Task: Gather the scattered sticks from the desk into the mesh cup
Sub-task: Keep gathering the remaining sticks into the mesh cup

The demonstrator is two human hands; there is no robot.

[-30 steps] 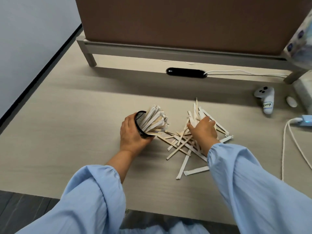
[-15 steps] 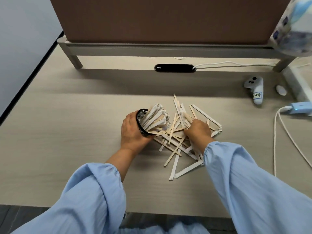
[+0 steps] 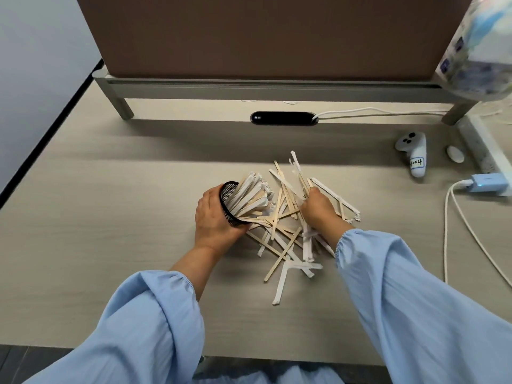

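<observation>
On a pale wood-grain desk (image 3: 97,231), loose sticks (image 3: 288,239) lie heaped just right of a black mesh cup (image 3: 230,203), tipped sideways and stuffed with more. The left hand (image 3: 214,220) wraps the cup; the right hand (image 3: 318,209) closes on several sticks beside it.

Brown partition (image 3: 263,34) behind pale desk (image 3: 110,217); wall (image 3: 36,51) perhaps grey.

Black wire-mesh cup (image 3: 228,202) holds paper-wrapped and bare wooden sticks (image 3: 282,217); the desk (image 3: 110,217) is matt pale wood-grain laminate; sleeves (image 3: 415,314) are soft blue cloth.
</observation>
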